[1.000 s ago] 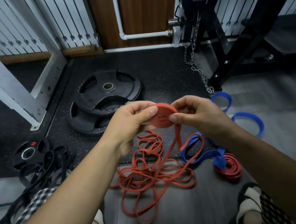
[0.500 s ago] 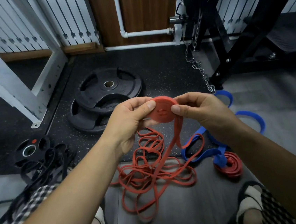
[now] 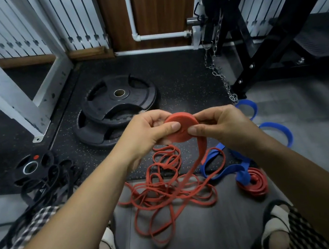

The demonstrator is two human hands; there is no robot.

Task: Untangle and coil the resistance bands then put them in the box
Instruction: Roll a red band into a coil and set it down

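My left hand (image 3: 150,132) and right hand (image 3: 220,126) pinched the red coil (image 3: 180,129); its loose tail (image 3: 201,151) hung toward 6 o'clock, nearer my right hand, into the floor tangle (image 3: 166,191).

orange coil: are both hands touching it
Touching. The head view shows the left hand and the right hand each pinching the orange coil, thumbs pressed on its near face.

Coil (image 3: 181,129) mid-scene between left hand (image 3: 148,134) and right hand (image 3: 220,126); tail drops to tangle (image 3: 166,187) on floor (image 3: 191,237), nearer. Stacked plates (image 3: 116,103) far-left behind hands. Small plate (image 3: 32,166) and band pile (image 3: 44,189) left. Rolled band (image 3: 253,182) right of tangle; chain (image 3: 217,68) far right.
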